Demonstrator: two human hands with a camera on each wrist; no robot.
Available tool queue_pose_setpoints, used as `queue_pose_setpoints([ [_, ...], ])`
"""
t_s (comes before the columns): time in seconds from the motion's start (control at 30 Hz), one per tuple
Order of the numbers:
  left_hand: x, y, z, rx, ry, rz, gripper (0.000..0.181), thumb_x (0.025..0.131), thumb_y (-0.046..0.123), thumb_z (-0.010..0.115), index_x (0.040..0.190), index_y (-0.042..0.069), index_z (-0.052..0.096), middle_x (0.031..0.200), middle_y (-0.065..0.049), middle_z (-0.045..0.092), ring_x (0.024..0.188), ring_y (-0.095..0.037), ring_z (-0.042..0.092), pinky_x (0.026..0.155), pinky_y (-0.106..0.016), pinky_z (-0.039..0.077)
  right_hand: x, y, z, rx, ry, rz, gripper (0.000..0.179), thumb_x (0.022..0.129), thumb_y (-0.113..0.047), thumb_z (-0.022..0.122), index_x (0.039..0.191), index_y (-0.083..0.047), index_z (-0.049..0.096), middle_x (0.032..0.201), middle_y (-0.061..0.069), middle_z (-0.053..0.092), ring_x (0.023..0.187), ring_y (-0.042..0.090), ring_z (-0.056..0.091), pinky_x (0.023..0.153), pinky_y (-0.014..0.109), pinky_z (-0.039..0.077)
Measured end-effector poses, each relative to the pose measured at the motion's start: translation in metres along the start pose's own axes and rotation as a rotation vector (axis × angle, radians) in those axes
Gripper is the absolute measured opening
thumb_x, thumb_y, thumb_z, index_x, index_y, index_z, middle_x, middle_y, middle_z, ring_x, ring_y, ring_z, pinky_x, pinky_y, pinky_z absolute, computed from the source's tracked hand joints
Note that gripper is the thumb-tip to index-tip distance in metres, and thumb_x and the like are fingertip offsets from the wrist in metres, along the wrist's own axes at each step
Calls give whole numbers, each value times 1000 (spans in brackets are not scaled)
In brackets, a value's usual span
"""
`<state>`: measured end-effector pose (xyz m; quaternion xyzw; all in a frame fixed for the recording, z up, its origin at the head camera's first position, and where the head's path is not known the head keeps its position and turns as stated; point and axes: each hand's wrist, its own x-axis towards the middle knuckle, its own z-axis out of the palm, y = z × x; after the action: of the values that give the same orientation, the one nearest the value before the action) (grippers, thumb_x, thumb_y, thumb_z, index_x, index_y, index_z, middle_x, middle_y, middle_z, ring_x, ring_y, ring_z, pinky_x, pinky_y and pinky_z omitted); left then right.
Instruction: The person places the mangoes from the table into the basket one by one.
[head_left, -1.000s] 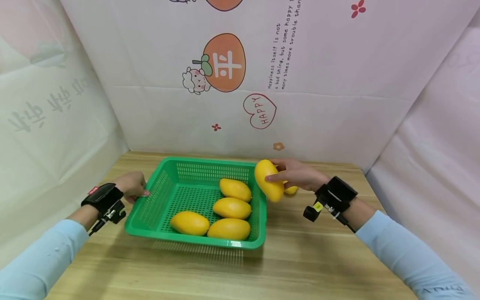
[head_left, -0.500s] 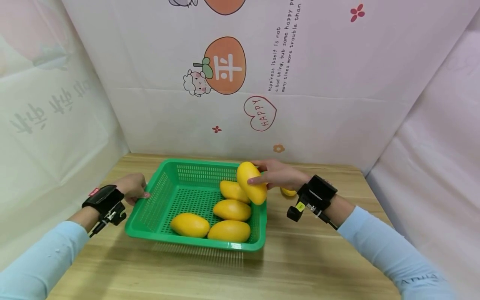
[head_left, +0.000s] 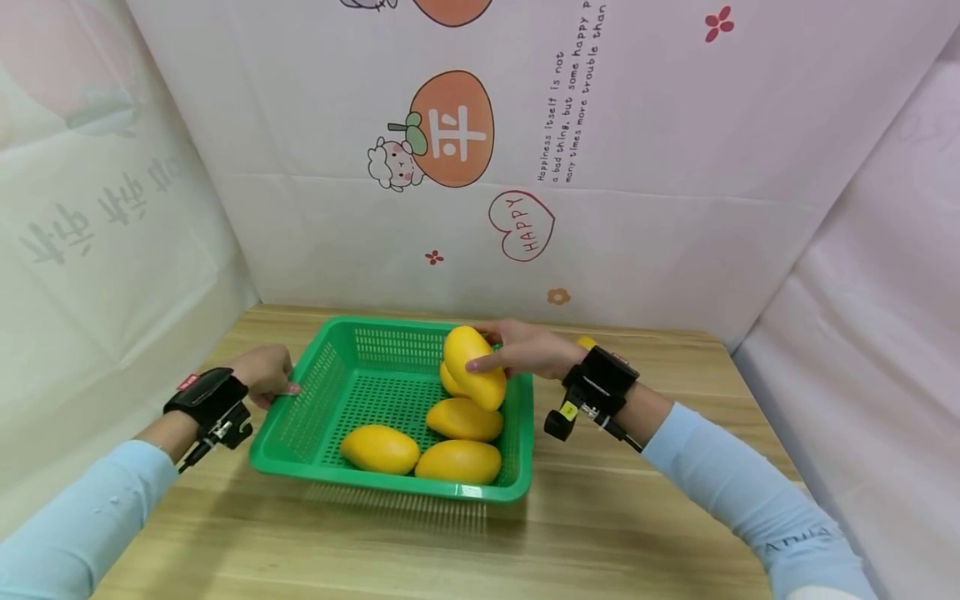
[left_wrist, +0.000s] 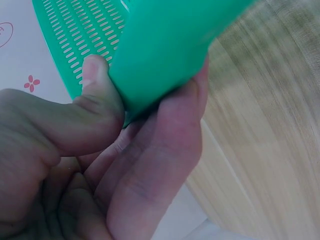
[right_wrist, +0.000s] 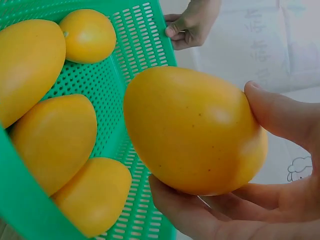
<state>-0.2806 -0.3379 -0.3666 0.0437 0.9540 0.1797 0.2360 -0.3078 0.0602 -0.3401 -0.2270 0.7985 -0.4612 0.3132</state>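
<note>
My left hand (head_left: 264, 372) grips the left rim of a green plastic basket (head_left: 517, 454), thumb over the edge and fingers curled beneath it, as the left wrist view shows. With my right hand (head_left: 528, 348) I hold a yellow mango (head_left: 471, 362) by thumb and fingers, tilted, over the basket's right part. Several more mangoes lie inside: one (head_left: 450, 379) partly hidden behind the held mango, one (head_left: 465, 419) just in front of it, one (head_left: 459, 462) at the front right and one (head_left: 380, 449) farther left. Dark specks dot the held mango (right_wrist: 195, 130) in the right wrist view.
Another yellow fruit (head_left: 587, 342) shows on the wooden table (head_left: 630, 517), mostly hidden behind my right wrist. A printed white cloth (head_left: 337, 242) stands right behind the table, with white cloth walls at both sides.
My right hand has carried the mango leftward, from beside the basket's right rim to over its inside. The left hand and the basket have stayed in place.
</note>
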Motion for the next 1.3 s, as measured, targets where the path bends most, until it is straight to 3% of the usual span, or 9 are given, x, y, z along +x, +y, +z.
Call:
queue_pose_setpoints([
  [0.3, -1, -1, -2, 14, -6, 1, 39, 97, 9, 65, 117, -24, 58, 81, -18, 63, 66, -18, 63, 57, -27, 59, 23, -13, 15, -15, -12, 0, 60, 93, -16, 71, 145, -6, 43, 129, 16, 58, 104, 26, 60, 83, 35, 58],
  [0.77, 4, 0, -5, 14, -1, -20, 43, 96, 9, 65, 119, -26, 55, 84, -20, 63, 64, -17, 64, 56, -27, 59, 60, -23, 39, -45, -49, -11, 66, 93, -11, 71, 151, -6, 40, 132, 19, 56, 101, 25, 62, 82, 32, 59],
  [1.03, 7, -2, -4, 21, -8, -31, 42, 97, 10, 65, 119, -24, 56, 80, -16, 62, 64, -16, 62, 56, -26, 59, 82, -23, 51, -79, -77, 10, 65, 94, -9, 70, 151, -8, 40, 132, 17, 58, 93, 22, 63, 72, 29, 58],
  [1.13, 7, -2, -5, 21, -10, -34, 42, 97, 10, 65, 119, -24, 56, 81, -18, 63, 65, -17, 62, 57, -26, 59, 92, -23, 57, -96, -89, 26, 67, 95, -8, 69, 153, -9, 37, 134, 18, 57, 89, 22, 60, 66, 30, 51],
  [1.3, 6, -1, -4, 25, -8, -33, 43, 97, 10, 65, 121, -25, 55, 85, -21, 64, 66, -18, 64, 57, -27, 59, 109, -22, 71, -148, -86, 63, 67, 94, -9, 70, 153, -9, 38, 140, 17, 53, 103, 23, 60, 78, 32, 55],
])
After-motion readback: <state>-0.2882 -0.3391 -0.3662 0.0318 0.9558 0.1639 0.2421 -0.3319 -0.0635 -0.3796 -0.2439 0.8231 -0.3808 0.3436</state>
